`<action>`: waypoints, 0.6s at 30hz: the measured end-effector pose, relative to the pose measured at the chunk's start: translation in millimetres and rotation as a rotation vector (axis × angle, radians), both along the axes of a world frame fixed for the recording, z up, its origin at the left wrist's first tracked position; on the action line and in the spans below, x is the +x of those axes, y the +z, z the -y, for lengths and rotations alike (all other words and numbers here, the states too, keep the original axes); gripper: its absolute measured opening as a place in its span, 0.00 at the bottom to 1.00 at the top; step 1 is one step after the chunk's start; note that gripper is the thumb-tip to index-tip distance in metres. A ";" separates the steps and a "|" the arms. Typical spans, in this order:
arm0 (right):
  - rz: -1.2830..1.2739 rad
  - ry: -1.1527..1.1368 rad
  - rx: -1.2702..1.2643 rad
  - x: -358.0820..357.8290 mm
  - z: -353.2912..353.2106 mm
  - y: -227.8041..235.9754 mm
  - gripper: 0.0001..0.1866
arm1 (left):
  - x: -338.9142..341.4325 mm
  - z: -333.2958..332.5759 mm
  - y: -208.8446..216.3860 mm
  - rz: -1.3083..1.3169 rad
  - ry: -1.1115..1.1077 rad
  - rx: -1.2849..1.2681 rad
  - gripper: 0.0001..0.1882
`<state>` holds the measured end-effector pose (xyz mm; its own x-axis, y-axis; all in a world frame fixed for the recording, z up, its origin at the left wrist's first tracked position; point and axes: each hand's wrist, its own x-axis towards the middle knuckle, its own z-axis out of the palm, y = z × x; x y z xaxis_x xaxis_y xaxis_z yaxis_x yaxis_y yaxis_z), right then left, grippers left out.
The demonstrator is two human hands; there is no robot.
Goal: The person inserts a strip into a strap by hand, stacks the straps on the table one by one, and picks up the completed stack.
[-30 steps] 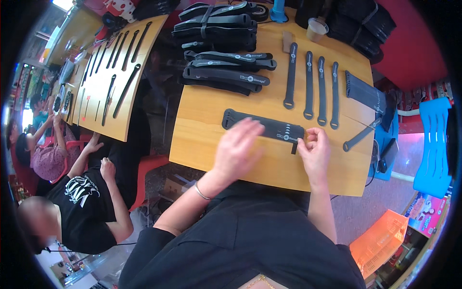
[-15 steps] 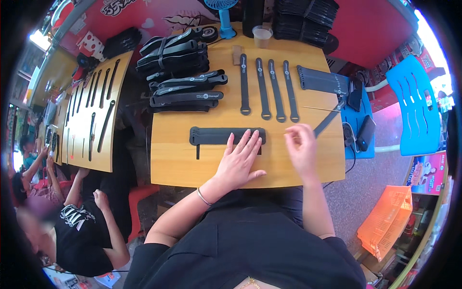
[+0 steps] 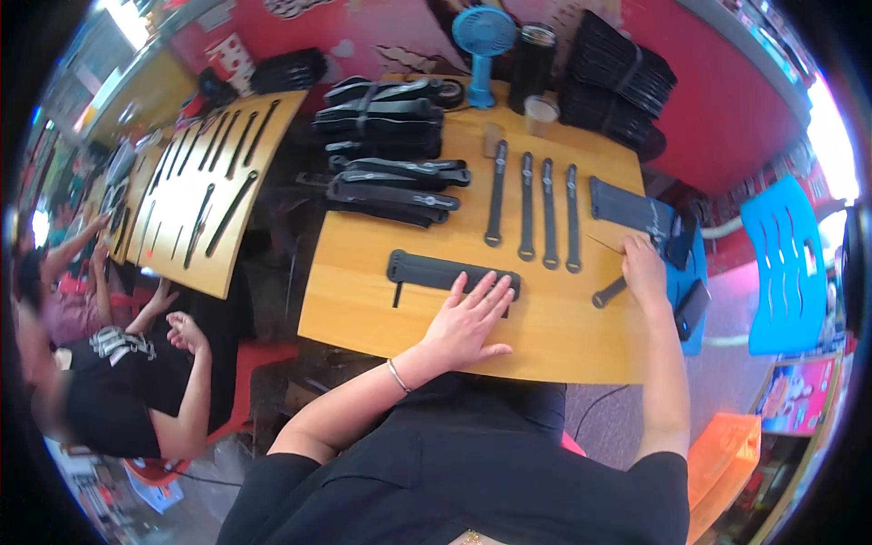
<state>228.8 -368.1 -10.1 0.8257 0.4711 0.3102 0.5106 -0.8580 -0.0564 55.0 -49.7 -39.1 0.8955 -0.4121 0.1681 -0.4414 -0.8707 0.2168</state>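
Strap stack [image 3: 422, 270] partly under flat left hand [image 3: 472, 318]; right hand [image 3: 644, 270] apart, grip unclear; nearby straps [image 3: 549, 218] pale-printed

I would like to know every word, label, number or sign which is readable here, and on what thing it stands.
No text reads clearly enough to quote.
Four single dark straps: white print, too small.
Piled dark straps: white print, blurred.
Co-worker's black shirt: white lettering, blurred.
Pink printed panel: printing, too blurred.
Flat dark bundle under the left hand: no print can be made out.
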 end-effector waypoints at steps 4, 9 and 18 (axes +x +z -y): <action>0.008 0.101 -0.124 17.5 -1.7 5.5 0.07 | -0.7 -1.1 -12.0 0.008 -0.013 -0.027 0.45; 0.009 0.007 -0.082 26.6 3.1 1.7 0.04 | -5.3 -2.6 -3.6 0.007 -0.046 -0.040 0.44; -0.242 0.225 0.056 -45.5 -0.8 25.8 0.15 | -8.4 -4.2 -25.3 0.079 -0.023 -0.130 0.43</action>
